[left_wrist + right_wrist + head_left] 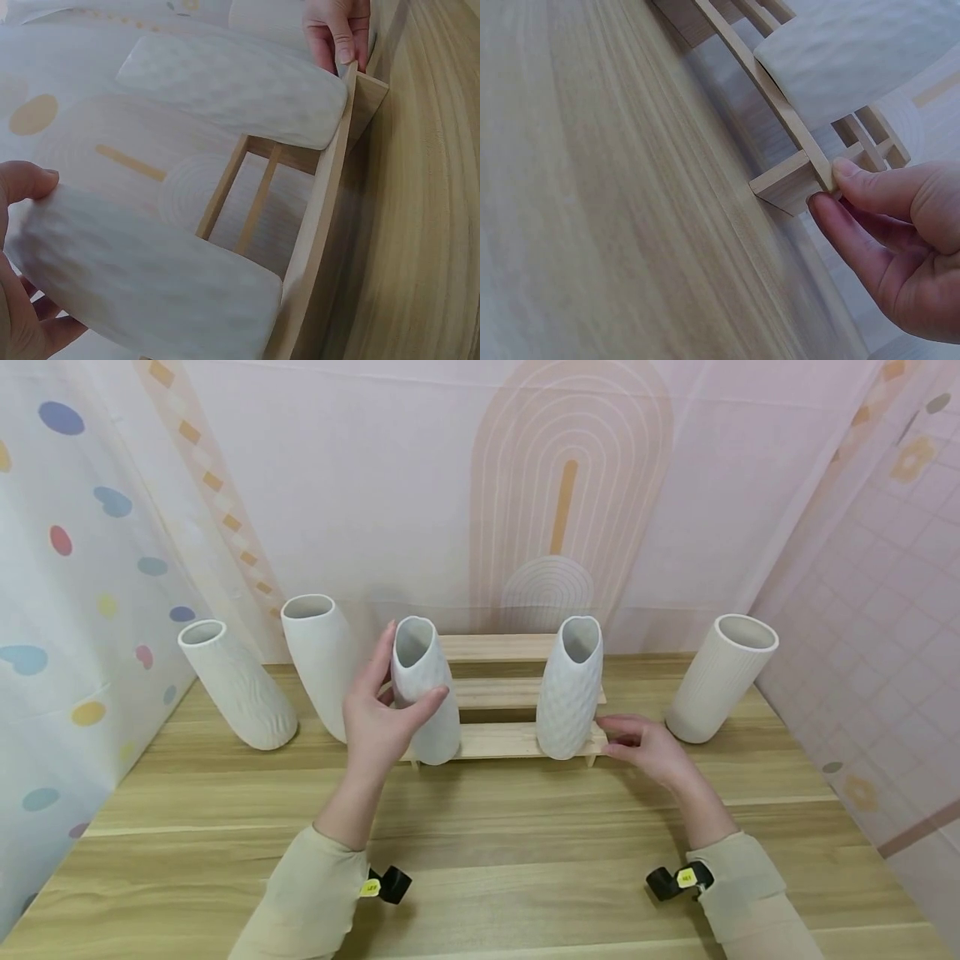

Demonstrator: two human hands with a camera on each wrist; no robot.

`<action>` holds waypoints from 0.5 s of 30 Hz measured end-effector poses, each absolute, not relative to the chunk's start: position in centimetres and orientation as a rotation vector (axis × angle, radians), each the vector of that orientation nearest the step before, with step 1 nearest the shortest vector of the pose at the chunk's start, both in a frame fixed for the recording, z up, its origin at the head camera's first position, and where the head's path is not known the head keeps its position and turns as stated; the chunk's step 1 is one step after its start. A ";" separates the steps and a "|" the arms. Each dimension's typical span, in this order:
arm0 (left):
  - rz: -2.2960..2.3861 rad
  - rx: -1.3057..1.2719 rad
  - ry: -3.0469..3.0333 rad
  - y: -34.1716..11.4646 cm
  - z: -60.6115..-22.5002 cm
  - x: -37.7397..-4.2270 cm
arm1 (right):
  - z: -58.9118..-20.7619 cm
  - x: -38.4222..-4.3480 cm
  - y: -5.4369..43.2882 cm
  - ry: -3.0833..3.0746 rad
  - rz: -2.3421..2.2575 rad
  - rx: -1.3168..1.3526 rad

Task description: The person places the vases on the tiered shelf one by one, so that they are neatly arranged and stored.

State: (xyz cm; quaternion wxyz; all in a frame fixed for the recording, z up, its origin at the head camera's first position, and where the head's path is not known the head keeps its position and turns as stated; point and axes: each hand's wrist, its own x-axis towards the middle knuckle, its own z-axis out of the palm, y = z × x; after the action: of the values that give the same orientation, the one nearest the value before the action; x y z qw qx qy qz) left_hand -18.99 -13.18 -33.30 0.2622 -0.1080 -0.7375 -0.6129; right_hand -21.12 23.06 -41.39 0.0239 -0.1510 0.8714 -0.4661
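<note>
My left hand [381, 717] grips a white dimpled vase [437, 718] round its upper part, thumb on the near side and fingers on the left. The vase's base is at the lowest step of a small wooden tiered rack [497, 741], toward its left end. My right hand [648, 748] pinches the right end of that lowest step, with thumb above and fingers below in the right wrist view. A second white dimpled vase [568, 702] stands on the same step near the right end, just left of my right hand; no hand touches it.
Left of the rack stand a wavy-ribbed white vase [247, 697] and a smooth, taller white vase [318, 664]. To the right is a finely ribbed white cylinder vase [720, 681]. All rest on the wooden table [487, 852], with a patterned cloth backdrop [360, 485] behind.
</note>
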 end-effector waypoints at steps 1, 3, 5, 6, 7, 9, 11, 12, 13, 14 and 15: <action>-1.649 -0.291 -1.997 -13.1 -33.4 -19.0 | -41.4 -21.1 23.0 2.696 -1.443 -0.464; -1.634 -0.285 -2.002 -13.0 -33.6 -19.1 | -41.4 -21.1 23.0 2.695 -1.443 -0.463; -1.623 -0.277 -2.007 -12.9 -33.8 -19.2 | -41.4 -21.1 23.0 2.698 -1.444 -0.470; -1.618 -0.272 -2.009 -12.9 -33.8 -19.2 | -41.4 -21.1 23.0 2.700 -1.444 -0.471; -1.616 -0.267 -2.009 -12.9 -33.9 -19.3 | -41.4 -21.1 23.0 2.699 -1.446 -0.473; -1.612 -0.257 -2.010 -12.9 -34.0 -19.3 | -41.5 -21.1 23.0 2.700 -1.445 -0.476; -1.613 -0.257 -2.003 -12.9 -34.1 -19.4 | -41.5 -21.1 23.0 2.698 -1.445 -0.466; -1.611 -0.259 -2.001 -12.9 -34.1 -19.5 | -41.4 -21.1 23.0 2.694 -1.446 -0.463; -1.610 -0.263 -1.997 -12.9 -34.1 -19.5 | -41.4 -21.1 23.0 2.693 -1.447 -0.462; -1.604 -0.268 -1.994 -12.8 -34.1 -19.5 | -41.4 -21.0 23.0 2.695 -1.444 -0.458; -1.597 -0.276 -1.990 -12.8 -34.1 -19.6 | -41.4 -21.0 23.0 2.694 -1.445 -0.451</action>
State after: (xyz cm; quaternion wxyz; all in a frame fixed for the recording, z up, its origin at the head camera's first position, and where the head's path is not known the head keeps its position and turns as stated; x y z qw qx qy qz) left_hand -19.58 -12.80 -34.14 0.2839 -0.1031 -0.7435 -0.5967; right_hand -21.05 23.03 -41.40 0.0256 -0.1460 0.8714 -0.4675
